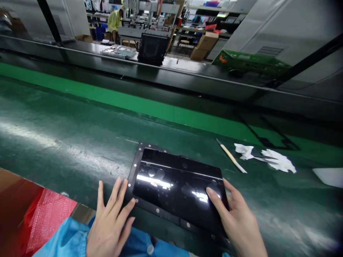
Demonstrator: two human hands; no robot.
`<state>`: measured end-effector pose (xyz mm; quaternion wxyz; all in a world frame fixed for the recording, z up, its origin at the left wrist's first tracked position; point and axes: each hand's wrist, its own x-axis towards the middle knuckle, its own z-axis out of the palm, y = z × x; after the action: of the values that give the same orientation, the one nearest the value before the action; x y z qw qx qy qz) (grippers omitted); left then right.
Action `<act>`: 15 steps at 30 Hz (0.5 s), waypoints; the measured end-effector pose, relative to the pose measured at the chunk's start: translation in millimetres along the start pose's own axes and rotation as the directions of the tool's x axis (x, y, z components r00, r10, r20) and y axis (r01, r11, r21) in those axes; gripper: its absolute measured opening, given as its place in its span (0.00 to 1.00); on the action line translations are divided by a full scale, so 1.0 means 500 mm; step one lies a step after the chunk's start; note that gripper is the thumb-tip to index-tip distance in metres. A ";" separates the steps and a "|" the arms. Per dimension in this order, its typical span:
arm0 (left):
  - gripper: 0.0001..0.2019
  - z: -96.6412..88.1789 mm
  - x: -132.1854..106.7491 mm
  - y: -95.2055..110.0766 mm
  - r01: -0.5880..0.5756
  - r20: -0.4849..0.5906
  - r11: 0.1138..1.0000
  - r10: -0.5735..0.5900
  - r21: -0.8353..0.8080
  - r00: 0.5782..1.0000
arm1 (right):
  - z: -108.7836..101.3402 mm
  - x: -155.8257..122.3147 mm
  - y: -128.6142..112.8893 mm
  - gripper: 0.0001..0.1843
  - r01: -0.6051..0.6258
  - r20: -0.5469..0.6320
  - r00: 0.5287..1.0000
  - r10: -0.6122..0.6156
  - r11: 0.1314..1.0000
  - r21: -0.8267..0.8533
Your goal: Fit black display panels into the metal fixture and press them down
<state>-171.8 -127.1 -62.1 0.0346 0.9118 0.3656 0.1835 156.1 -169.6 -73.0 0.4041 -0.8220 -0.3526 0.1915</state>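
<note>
A glossy black rectangular screen panel [171,192] lies on the green workbench, within a black frame-like border [158,211] dotted with pale round spots. My right hand [238,217] grips the panel's right end, thumb on the glossy face and fingers at the far side of the edge. At the panel's left end my left hand [112,217] is spread, its fingertips touching or just beside the border. Smudges and light reflections show on the dark surface. Beyond my right hand lies a thin stick-like tool [232,156] with a pale handle and a dark tip.
Crumpled white tissues [278,160] lie at the right, near a white piece [328,177] at the bench edge. Across the back runs a raised ledge with a black monitor-like device [152,49] and a green board [249,62]. Pink bubble wrap [50,217] sits lower left. A person in yellow [114,21] stands far off.
</note>
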 end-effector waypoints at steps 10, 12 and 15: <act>0.18 0.033 -0.007 -0.051 0.178 -0.010 0.967 -0.183 -0.181 0.983 | 0.005 -0.002 -0.022 0.46 -0.129 0.030 0.991 0.127 0.989 0.068; 0.20 0.037 0.000 -0.057 0.178 -0.005 0.965 -0.183 -0.192 0.983 | 0.005 -0.009 -0.046 0.46 -0.185 0.039 0.983 0.181 0.969 0.162; 0.22 0.036 0.012 -0.064 0.165 -0.006 0.961 -0.171 -0.223 0.985 | 0.003 -0.019 -0.089 0.45 -0.277 0.094 0.961 0.261 0.894 0.351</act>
<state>-182.3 -98.3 -83.2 0.1470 0.8656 0.4193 0.2310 129.7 -157.0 -37.8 0.5098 -0.7701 -0.2032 0.3253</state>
